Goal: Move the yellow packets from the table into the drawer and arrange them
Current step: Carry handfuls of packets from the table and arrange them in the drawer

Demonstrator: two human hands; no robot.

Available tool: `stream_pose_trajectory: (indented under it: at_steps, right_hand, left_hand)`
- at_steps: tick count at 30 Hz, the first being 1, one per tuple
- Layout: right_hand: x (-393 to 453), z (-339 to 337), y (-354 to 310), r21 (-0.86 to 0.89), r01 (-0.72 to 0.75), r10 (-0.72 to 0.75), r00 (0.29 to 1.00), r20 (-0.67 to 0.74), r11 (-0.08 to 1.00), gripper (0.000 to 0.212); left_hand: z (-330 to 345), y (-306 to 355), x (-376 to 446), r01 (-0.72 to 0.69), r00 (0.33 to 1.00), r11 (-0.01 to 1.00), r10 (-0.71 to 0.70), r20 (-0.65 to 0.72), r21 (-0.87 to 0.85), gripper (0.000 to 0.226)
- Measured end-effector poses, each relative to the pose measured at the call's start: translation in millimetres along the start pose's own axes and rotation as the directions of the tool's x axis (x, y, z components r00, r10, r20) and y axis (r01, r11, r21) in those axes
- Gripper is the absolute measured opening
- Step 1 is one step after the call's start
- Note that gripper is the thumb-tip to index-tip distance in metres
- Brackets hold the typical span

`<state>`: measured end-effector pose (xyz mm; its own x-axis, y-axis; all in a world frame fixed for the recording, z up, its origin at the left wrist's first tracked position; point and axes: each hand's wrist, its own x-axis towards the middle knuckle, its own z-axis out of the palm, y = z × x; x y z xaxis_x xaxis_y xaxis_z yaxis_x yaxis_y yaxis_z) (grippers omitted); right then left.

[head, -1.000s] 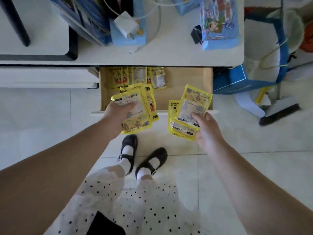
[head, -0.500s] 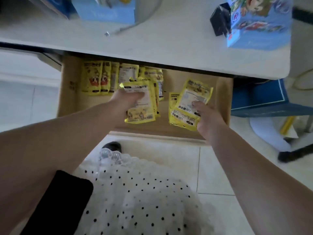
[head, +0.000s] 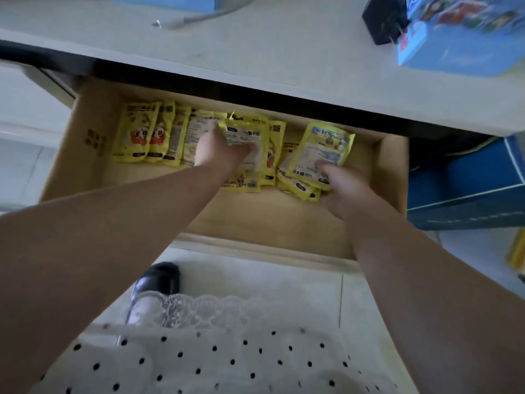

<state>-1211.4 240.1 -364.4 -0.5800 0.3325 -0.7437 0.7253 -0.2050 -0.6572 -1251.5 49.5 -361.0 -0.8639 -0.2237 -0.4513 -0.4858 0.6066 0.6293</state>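
The wooden drawer (head: 93, 172) is pulled open under the white table (head: 270, 55). A row of yellow packets (head: 142, 135) stands overlapped along the drawer's back left. My left hand (head: 218, 152) is inside the drawer, shut on a stack of yellow packets (head: 250, 155) at the row's right end. My right hand (head: 343, 191) holds a second stack of yellow packets (head: 321, 149), low over the drawer floor right of centre. Each hand hides the lower part of its stack.
On the table's right stands a blue printed box (head: 466, 35) with a black charger (head: 383, 18) beside it. A cable end (head: 181, 21) lies at the table's back. A blue box (head: 466, 183) sits right of the drawer. My shoe (head: 159, 280) and dotted skirt are below.
Both hands have moved forward from above the drawer's front edge down into the drawer, carrying their stacks. The left stack now meets the row at the back.
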Motion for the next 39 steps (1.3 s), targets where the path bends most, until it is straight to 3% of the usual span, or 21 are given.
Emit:
stream_pose_trajectory:
  at_steps: [2,7,10,12,14,16,17,20,23,29,33,36,39]
  right_hand:
    - [3.5,0.9,-1.1,-0.032,0.031,-0.033,0.998,-0.046,0.999,0.013]
    - [5.2,4.8,-1.3,-0.153,0.08,-0.094,0.992,-0.088,0.985,0.021]
    - [9.4,0.0,0.0,-0.211,0.099,-0.122,0.987,-0.101,0.973,0.033]
    - [9.3,-3.9,-2.3,-0.29,0.127,-0.165,0.98,-0.11,0.949,0.029]
    - [10.4,-6.8,-4.3,-0.338,0.134,-0.184,0.976,-0.119,0.931,0.028]
    - [10.6,-10.0,-5.6,-0.388,0.156,-0.219,0.968,-0.124,0.908,0.027]
    - [10.0,-12.3,-6.5,-0.437,0.175,-0.253,0.96,-0.125,0.882,0.028]
    - [7.3,-24.3,-7.4,-0.658,0.213,-0.376,0.919,-0.115,0.722,0.051]
    - [5.4,-36.0,-8.1,-0.841,0.211,-0.462,0.885,-0.051,0.497,0.07]
    - [8.5,-42.7,-2.8,-0.962,0.126,-0.395,0.918,0.021,0.243,0.052]
    - [6.8,-39.8,-1.5,-0.968,0.103,-0.385,0.923,0.007,0.229,0.034]
    - [2.2,-37.1,-3.3,-0.974,0.076,-0.336,0.942,0.0,0.213,0.036]
    - [-4.5,-33.5,-5.7,-0.983,0.121,-0.328,0.942,0.069,0.141,0.047]
  left_hand:
    - [1.2,1.3,5.6,-0.06,0.998,0.987,0.064,-0.023,0.147,0.065]
    - [-0.2,-6.1,18.7,-0.148,0.984,0.956,0.169,-0.061,0.254,0.093]
    - [-2.8,-6.3,6.2,-0.261,0.943,0.85,0.326,-0.069,0.458,0.079]
    - [-1.2,-6.8,-5.9,-0.482,0.84,0.655,0.534,0.095,0.582,0.065]
    - [4.2,-8.1,-14.4,-0.721,0.637,0.376,0.691,0.343,0.582,0.059]
    - [15.5,-8.5,-18.0,-0.84,0.458,0.137,0.696,0.553,0.525,0.062]
    - [22.7,-8.3,-17.6,-0.856,0.423,0.066,0.659,0.621,0.513,0.064]
    - [41.9,-6.8,-16.3,-0.846,0.438,0.008,0.58,0.686,0.533,0.066]
    - [50.2,-2.9,-15.4,-0.828,0.484,0.08,0.6,0.637,0.554,0.06]
    - [64.0,11.2,-27.0,-0.737,0.635,0.282,0.601,0.485,0.615,0.055]
    - [72.7,15.9,-28.2,-0.722,0.67,0.336,0.556,0.491,0.604,0.059]
    - [68.0,10.9,-24.9,-0.754,0.625,0.244,0.551,0.553,0.61,0.074]
    - [40.8,-0.5,-12.9,-0.791,0.504,0.041,0.609,0.612,0.61,0.084]
